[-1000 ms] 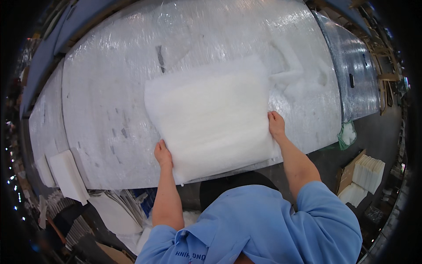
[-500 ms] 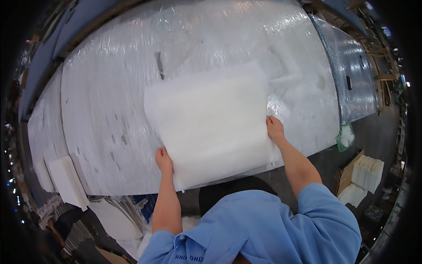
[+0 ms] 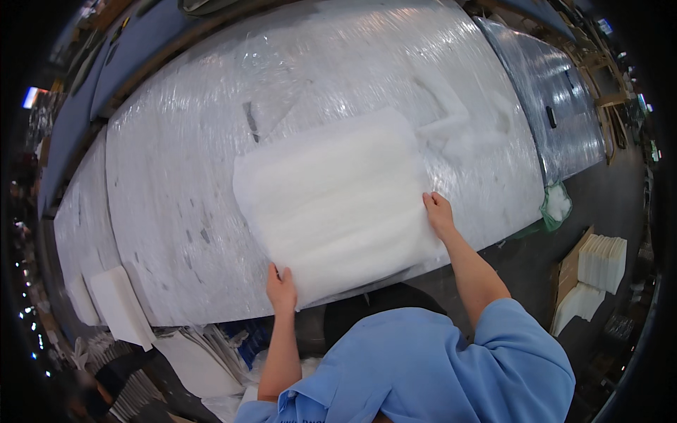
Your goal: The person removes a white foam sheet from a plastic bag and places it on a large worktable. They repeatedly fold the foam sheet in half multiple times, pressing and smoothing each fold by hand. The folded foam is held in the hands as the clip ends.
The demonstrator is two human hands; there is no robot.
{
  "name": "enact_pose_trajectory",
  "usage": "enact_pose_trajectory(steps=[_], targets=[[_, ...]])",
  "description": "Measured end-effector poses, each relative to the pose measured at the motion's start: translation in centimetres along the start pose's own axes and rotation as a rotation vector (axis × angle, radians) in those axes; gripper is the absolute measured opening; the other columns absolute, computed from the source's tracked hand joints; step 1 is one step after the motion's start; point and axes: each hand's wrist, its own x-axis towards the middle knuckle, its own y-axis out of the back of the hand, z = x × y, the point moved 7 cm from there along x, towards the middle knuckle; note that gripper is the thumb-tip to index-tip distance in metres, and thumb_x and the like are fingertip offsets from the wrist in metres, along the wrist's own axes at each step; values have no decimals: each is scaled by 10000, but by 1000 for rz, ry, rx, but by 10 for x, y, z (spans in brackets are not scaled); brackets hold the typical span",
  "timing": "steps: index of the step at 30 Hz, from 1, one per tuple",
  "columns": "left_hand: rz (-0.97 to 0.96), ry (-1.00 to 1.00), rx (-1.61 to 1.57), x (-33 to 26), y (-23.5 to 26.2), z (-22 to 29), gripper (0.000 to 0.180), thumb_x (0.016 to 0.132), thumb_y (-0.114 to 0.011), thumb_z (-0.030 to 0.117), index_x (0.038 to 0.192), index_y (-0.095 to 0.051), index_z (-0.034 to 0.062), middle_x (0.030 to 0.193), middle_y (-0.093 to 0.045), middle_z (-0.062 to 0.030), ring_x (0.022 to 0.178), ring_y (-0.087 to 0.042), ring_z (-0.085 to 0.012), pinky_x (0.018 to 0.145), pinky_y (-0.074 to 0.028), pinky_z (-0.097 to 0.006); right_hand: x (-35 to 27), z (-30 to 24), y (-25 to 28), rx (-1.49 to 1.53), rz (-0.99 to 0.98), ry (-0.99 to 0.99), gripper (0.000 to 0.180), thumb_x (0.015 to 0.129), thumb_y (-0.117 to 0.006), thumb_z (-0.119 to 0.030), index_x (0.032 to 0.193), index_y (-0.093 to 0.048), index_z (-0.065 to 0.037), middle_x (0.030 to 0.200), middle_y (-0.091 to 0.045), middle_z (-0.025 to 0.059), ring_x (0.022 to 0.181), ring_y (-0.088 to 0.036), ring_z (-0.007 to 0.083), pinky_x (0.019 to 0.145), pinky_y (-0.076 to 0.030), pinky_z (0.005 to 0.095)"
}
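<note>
A soft white sheet of wadding (image 3: 338, 204) lies on the plastic-wrapped table (image 3: 169, 176) in front of me, with shallow creases running across it. My left hand (image 3: 282, 287) is closed at its near left edge, the thumb and a finger at the border. On the opposite side, my right hand (image 3: 438, 213) pinches the right edge between thumb and fingers. The sheet's near edge reaches the front edge of the table.
Left of me, a white foam slab (image 3: 121, 307) leans at the table's corner, beside white sheets (image 3: 197, 363). On the right are a stack of white pads (image 3: 601, 262) and a green bag (image 3: 557, 204). A dark wrapped surface (image 3: 546, 106) adjoins the table.
My left hand has shifted slightly right and nearer along the sheet's edge. The sheet has turned a little, and its far edge is nearer. My right hand has barely moved.
</note>
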Motion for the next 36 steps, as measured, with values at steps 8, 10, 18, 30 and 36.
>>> enact_pose_trajectory(steps=[8, 10, 18, 30, 36], targets=[[-37, -75, 175, -20, -13, 19, 542, 1024, -585, 174, 1477, -469, -101, 1337, -636, -299, 1241, -615, -444, 1079, -466, -465, -3, -8, -6, -486, 118, 118, 317, 1031, -584, -339, 932, -650, -45, 860, -697, 198, 807, -654, 409, 741, -490, 495], [-34, -71, 113, -14, -13, 19, 514, 1025, -586, 165, 1460, -494, -92, 1316, -656, -289, 1207, -643, -424, 1049, -487, -456, -3, -7, -4, -493, 104, 91, 332, 1033, -573, -365, 944, -659, -56, 896, -707, 205, 853, -657, 439, 764, -490, 524], [-112, -73, -54, -8, -11, -2, 450, 1023, -594, 150, 1430, -574, -41, 1303, -691, -250, 1157, -687, -361, 1003, -513, -404, -4, -7, -4, -561, 66, 2, 351, 1038, -560, -423, 995, -682, -97, 971, -738, 187, 970, -682, 425, 823, -516, 536], [-30, -47, 184, -30, 12, 16, 689, 950, -697, 204, 1503, -434, -112, 1514, -478, -339, 1409, -460, -478, 1199, -364, -463, -11, 35, 26, 117, 43, -154, 482, 1036, -590, -487, 977, -723, -28, 838, -699, 85, 817, -630, 180, 771, -490, 382], [-74, -27, 252, -40, -15, 9, 713, 941, -707, 246, 1493, -441, -119, 1469, -518, -352, 1375, -498, -484, 1165, -395, -481, -18, 28, 14, -147, -34, -10, 371, 1000, -645, -403, 986, -725, -41, 840, -715, 154, 821, -679, 320, 759, -506, 445]])
